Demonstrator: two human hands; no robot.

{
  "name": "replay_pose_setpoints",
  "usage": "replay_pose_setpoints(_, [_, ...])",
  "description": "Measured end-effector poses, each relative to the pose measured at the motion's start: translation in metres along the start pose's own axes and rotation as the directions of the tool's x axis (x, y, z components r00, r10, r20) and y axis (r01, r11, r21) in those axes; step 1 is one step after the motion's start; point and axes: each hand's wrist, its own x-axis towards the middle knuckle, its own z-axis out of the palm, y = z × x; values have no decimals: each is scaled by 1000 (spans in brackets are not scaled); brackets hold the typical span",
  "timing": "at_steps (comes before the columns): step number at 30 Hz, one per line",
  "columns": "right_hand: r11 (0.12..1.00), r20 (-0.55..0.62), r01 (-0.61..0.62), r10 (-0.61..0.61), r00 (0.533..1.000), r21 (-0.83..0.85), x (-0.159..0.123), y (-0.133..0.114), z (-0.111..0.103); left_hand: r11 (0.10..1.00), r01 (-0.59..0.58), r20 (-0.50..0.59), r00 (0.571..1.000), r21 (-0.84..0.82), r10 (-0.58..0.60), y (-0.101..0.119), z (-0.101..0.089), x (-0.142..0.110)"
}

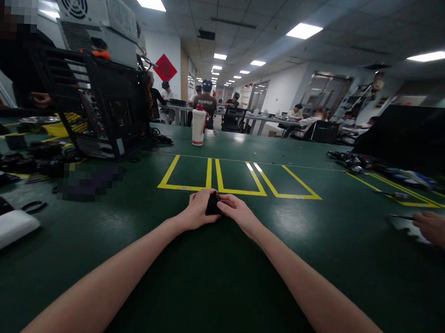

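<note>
Between my two hands, just short of the yellow tape frames, is a small black object point(212, 204) whose kind I cannot make out. My left hand point(198, 208) wraps round its left side, with the fingers over the far edge and the thumb at the near edge. On the other side, my right hand point(238, 210) presses its fingertips against the object's right side. Parts of the object are hidden behind the fingers. Both forearms reach forward over the green table point(200, 285).
Ahead stand yellow tape frames point(239, 191) and a white bottle point(198, 127). At left are a black computer case point(101, 104) with power supplies point(96, 8) on top, cables and a white object point(5, 231). Another person's hand point(439, 230) works at right, near a dark screen point(416, 138).
</note>
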Motion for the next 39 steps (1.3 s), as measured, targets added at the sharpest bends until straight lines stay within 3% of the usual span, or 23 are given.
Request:
replay_pose_setpoints(7, [997, 5, 73, -73, 997, 0, 0, -2, -4, 1000, -2, 22, 1000, -5, 2, 3, -4, -1])
replay_pose_setpoints(15, [991, -46, -30, 24, 999, -131, 2, 5, 0, 999, -3, 29, 1000, -32, 4, 6, -7, -2])
replay_pose_setpoints(25, [996, 60, 33, -38, 997, 89, 2, 2, -8, 1000, 1, 12, 1000, -17, 0, 3, -2, 0])
replay_pose_setpoints(28, [993, 36, 54, -58, 998, 109, 2, 4, -7, 1000, 12, 18, 1000, -14, -12, 3, -2, 0])
replay_pose_setpoints(34, [994, -97, 47, -56, 994, -95, 1, 3, 1, 1000, 4, 33, 999, -25, -3, 4, -5, 0])
replay_pose_setpoints(36, [989, -98, 17, -32, 995, -145, 2, 3, 1, 1000, 5, 35, 999, -27, -4, 4, -5, 0])
replay_pose_setpoints(39, [997, -50, 23, -27, 998, -77, 2, 2, -2, 1000, 3, 37, 999, -28, -2, 5, -5, 0])
